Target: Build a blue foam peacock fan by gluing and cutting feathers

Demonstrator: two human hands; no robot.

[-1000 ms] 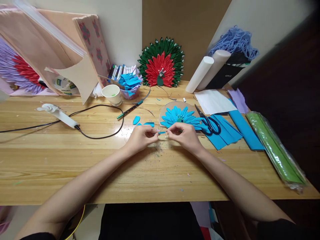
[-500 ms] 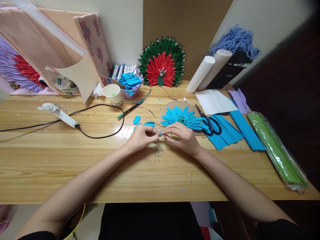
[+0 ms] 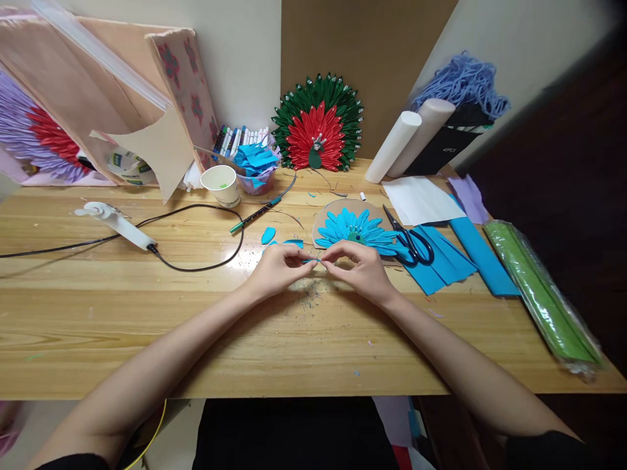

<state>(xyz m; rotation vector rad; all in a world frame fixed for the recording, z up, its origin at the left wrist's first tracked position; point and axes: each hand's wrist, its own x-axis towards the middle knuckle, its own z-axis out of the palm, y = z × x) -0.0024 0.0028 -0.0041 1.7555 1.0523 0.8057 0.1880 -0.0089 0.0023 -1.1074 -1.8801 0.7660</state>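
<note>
At the far left of the wooden table (image 3: pixel 98 313), a white glue gun (image 3: pixel 115 224) lies on its side, and its black cord (image 3: pixel 206 264) loops across the wood toward the middle. Behind the loop stands a paper cup (image 3: pixel 221 185), just beside a small bowl of blue scraps (image 3: pixel 255 166), with a row of markers (image 3: pixel 240 137) against the wall. A green pen (image 3: pixel 255 213) lies slanted in front of the bowl, and a loose blue petal (image 3: pixel 267 235) rests near its tip.

My left hand (image 3: pixel 277 269) is just right of that petal, low over the table. Its thumb and forefinger are drawn narrow and pinch the left end of a tiny blue strip (image 3: pixel 313 260). The strip sits between my two hands, just above the wood at the middle of the table. My right hand (image 3: pixel 360 269) meets it from the other side, its fingertips closed on the right end and the other fingers curled in.

Just behind my right hand lies the blue petal fan (image 3: pixel 355 228) on its cardboard disc. A red and green fan (image 3: pixel 317 124) leans on the wall farther back. Black scissors (image 3: pixel 409 238) rest to the right on blue sheets (image 3: pixel 441 258), partly over them. A green wrapped pack (image 3: pixel 539 294) lies at the far right edge.
</note>
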